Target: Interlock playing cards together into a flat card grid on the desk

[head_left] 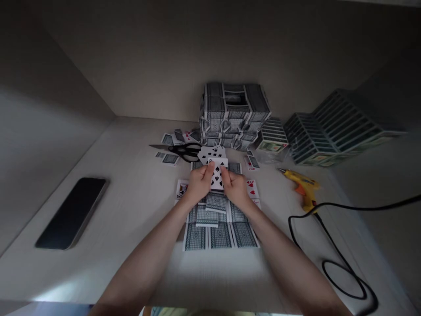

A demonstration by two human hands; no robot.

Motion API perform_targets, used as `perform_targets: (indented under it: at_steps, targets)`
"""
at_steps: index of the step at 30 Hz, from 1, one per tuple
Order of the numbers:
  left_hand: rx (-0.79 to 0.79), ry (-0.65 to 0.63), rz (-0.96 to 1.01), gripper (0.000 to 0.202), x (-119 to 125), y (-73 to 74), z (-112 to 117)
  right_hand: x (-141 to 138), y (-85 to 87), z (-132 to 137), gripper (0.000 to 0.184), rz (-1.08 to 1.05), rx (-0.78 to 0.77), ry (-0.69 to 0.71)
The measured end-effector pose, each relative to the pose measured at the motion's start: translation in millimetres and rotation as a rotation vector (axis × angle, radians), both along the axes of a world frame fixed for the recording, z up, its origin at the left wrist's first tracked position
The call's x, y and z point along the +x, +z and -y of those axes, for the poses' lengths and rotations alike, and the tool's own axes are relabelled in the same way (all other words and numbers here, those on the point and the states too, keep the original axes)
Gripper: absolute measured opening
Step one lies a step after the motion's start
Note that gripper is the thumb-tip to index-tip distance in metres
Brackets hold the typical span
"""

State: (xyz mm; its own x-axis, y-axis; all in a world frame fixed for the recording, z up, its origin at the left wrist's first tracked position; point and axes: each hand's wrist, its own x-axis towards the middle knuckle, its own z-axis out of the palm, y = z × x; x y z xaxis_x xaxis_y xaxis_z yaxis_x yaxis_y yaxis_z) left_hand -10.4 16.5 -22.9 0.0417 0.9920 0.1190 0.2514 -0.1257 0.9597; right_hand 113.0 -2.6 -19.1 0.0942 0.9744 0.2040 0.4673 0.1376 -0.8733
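The pale desk [131, 206] fills the view, walled at the back and on both sides. Taking the hands as the dial's centre, a tall block built of face-down cards [234, 115] stands at twelve o'clock against the back wall, and slanted rows of card packs [332, 127] lie at two o'clock. A mat of face-down cards [220, 235] lies edge to edge from the centre toward six o'clock, under the wrists. A dark phone [73, 211] lies well apart at eight o'clock, and a black cable [332, 259] loops at four o'clock, running up to a yellow glue gun [302, 186] at three o'clock. Black scissors [184, 150] lie at eleven o'clock among loose cards. The forearms rest low over the mat, so a dragged wrist could push its cards out of line. The cable's loop lies near the right forearm, and a snag there could tug the glue gun. The left hand [197, 184] and right hand [237, 188] meet just above the mat's far end, each with fingers closed, pinching one side of a face-up spade card [217, 175] held between them.
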Motion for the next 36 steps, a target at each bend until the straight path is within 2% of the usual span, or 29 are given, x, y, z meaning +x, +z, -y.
perform_targets:
  at_steps: [4, 8, 14, 19, 26, 36]
  targets:
    - [0.014, -0.007, -0.029, 0.053, 0, -0.4, 0, 1, 1.3, -3, 0.046, -0.318, -0.062, 0.024]
    - [0.054, 0.0, -0.102, 0.053, 0, 0.9, 1, 2, 2.0, -6, 0.035, -0.464, -0.081, 0.049]
    - [0.114, 0.003, -0.188, 0.042, 1, 3.9, 3, 2, -3.3, -6, 0.028, -0.38, -0.011, -0.007]
    - [0.121, -0.072, -0.071, 0.023, -1, -2.1, 1, 4, -6.1, -8, 0.027, -0.348, 0.038, -0.018]
    - [0.024, -0.108, 0.167, 0.033, -2, -6.5, 1, 3, -4.7, -6, 0.029, -0.428, 0.014, 0.034]
    - [0.062, -0.111, 0.036, 0.038, -3, -9.7, -2, 1, -2.5, -6, 0.03, -0.464, -0.016, 0.04]
